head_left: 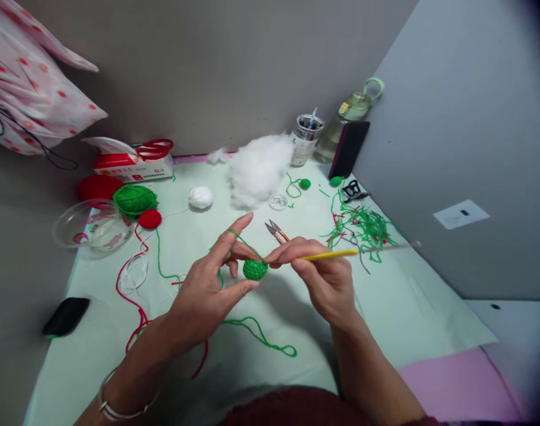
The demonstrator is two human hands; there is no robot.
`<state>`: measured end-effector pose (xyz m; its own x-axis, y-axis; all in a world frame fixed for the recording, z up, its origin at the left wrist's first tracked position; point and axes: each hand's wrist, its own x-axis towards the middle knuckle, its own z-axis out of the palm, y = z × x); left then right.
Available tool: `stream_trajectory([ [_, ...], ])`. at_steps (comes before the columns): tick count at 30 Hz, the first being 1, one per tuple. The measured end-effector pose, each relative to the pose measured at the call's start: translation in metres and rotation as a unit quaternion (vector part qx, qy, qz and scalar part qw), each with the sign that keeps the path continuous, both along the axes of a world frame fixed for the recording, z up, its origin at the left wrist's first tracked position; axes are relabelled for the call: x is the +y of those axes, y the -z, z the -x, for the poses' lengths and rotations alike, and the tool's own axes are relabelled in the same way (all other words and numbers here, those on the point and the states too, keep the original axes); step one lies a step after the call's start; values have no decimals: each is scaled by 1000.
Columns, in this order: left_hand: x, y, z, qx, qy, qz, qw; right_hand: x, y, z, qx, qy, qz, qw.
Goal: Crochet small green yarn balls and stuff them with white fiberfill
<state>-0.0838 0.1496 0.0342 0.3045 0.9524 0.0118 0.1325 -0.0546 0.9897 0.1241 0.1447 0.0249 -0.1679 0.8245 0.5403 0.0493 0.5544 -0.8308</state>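
Green rounded crocheted-yarn piece [254, 270], body shaped, green strand [247, 244] uncut, pinched in left hand [203, 284]; right hand [327, 283] clamps slender yellow-handled hook [330, 256] alongside.

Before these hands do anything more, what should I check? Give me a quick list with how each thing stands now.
1. Round green crocheted piece gripped by the left hand: ok, thumb and fingers hold it.
2. Slim yellow-handled tool held in the right hand: ok.
3. Thin green yarn strand over the left index finger: ok, it runs to the piece.
4. Small orange-handled metal snips clear of the right hand: cannot tell; the fingers hide part.
5. Loose red yarn and white yarn loops separate: not ok, they cross.
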Motion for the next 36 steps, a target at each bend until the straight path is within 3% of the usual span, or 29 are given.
stream_trajectory([
  [3,-4,2,-8,-52,-50,31,997,-4,3,8,-81,70,-128,986],
  [6,-12,5,-19,-105,-102,63,987,-13,7,13,-211,177,-218,936],
  [8,-17,6,-26,-164,-96,103,976,-18,10,15,-252,225,-261,904],
  [10,-19,6,-29,-239,-61,154,957,-20,12,16,-219,231,-283,905],
  [12,-18,6,-29,-300,-33,195,933,-19,13,18,-136,213,-252,934],
  [15,-13,5,-25,-338,-30,219,915,-13,10,20,-18,153,-139,978],
  [19,-7,5,-18,-306,-38,180,934,-7,4,17,78,100,-57,990],
  [24,-7,7,-17,-227,-63,121,964,-6,2,14,58,87,-40,994],
  [28,-14,8,-25,-189,-112,101,970,-14,12,19,-82,178,-134,971],
  [30,-16,8,-28,-221,-101,129,961,-17,17,22,-140,221,-204,943],
  [32,-17,6,-29,-286,-60,182,939,-17,18,23,-113,217,-209,947],
  [36,-12,2,-26,-370,9,263,891,-11,10,21,25,134,-70,988],
])
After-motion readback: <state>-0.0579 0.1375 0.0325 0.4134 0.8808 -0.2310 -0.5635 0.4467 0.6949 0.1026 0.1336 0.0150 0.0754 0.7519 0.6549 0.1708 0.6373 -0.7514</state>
